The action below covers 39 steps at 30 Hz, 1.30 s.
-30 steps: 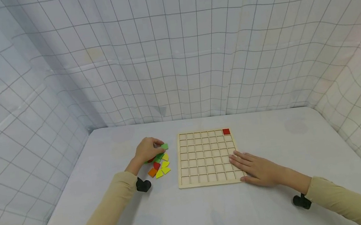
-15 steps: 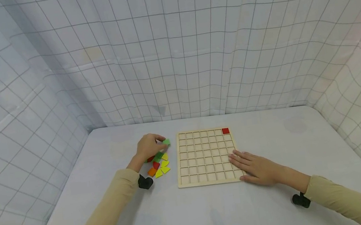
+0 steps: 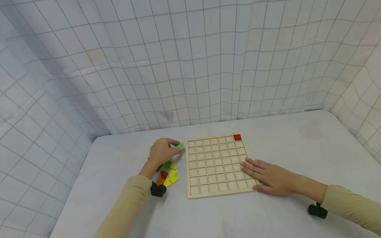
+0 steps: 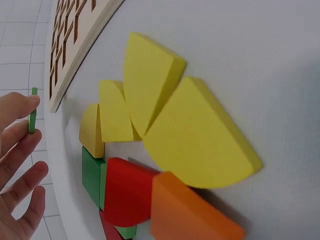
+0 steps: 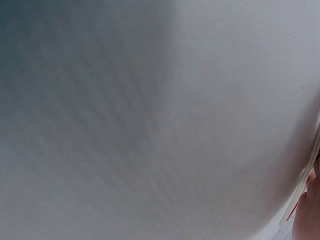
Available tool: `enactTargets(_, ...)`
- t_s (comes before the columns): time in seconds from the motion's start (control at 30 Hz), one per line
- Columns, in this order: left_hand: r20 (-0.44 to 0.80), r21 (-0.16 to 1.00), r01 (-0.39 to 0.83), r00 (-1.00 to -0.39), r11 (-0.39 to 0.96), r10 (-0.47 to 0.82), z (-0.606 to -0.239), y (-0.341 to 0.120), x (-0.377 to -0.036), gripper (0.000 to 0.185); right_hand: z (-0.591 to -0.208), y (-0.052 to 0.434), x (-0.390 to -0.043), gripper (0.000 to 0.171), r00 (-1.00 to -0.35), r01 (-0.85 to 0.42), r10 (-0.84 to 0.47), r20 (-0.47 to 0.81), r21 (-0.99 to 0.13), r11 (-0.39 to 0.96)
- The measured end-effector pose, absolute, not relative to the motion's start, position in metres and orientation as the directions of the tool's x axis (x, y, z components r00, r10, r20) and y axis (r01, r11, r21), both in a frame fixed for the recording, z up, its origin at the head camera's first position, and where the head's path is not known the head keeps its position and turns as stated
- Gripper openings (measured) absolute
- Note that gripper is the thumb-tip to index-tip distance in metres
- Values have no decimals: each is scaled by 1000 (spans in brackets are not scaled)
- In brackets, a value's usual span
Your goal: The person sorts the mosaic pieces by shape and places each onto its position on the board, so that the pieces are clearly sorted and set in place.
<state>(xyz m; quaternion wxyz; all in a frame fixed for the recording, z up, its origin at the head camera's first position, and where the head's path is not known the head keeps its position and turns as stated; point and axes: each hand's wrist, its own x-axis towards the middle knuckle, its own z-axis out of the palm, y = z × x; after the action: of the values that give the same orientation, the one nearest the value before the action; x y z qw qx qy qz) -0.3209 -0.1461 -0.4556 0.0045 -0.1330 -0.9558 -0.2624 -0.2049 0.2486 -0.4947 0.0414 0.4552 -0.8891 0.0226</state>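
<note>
on the pale grey table (image 3: 225, 226), the wooden grid board (image 3: 216, 165) lies flat near the middle, with wide bare cloth in front of it and to its right. between the board's left edge and the pile of coloured pieces (image 3: 167, 173) there is only a narrow strip of table. one red square tile (image 3: 237, 137) sits in the far right corner cell of the board; the other cells show bare.

left hand (image 3: 161, 152) is raised a little above the pile, and its thumb and fingertips pinch a thin green tile (image 3: 180, 146) just beside the board's far left corner. in the left wrist view this green tile (image 4: 33, 110) stands on edge between the fingers. right hand (image 3: 270, 176) lies flat with fingers spread and straight, pressing on the board's near right corner.

the pieces are thick and matte: yellow quarter-round pieces (image 4: 200, 135), a red piece (image 4: 125, 192), an orange piece (image 4: 187, 212) and a green block (image 4: 92, 175), touching each other.
</note>
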Motion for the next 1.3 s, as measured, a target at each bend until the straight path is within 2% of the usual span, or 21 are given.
enactTargets(0.6, 98, 529, 327, -940, 783, 326, -459, -110, -331, 33, -497, 251, -207, 66, -558, -827, -821, 118, 9, 563)
enactTargets(0.87, 95, 512, 363, -925, 779, 369, -456, -91, -335, 28, -497, 248, -204, 65, -576, -817, -811, 101, -39, 576)
enactTargets(1.1, 97, 524, 388, -912, 758, 399, -452, -72, -335, 29, -497, 250, -207, 66, -577, -816, -812, 94, -9, 578)
enactTargets(1.3, 100, 515, 411, -900, 753, 423, -452, -56, -337, 28, -495, 249, -207, 66, -589, -808, -804, 79, -45, 587)
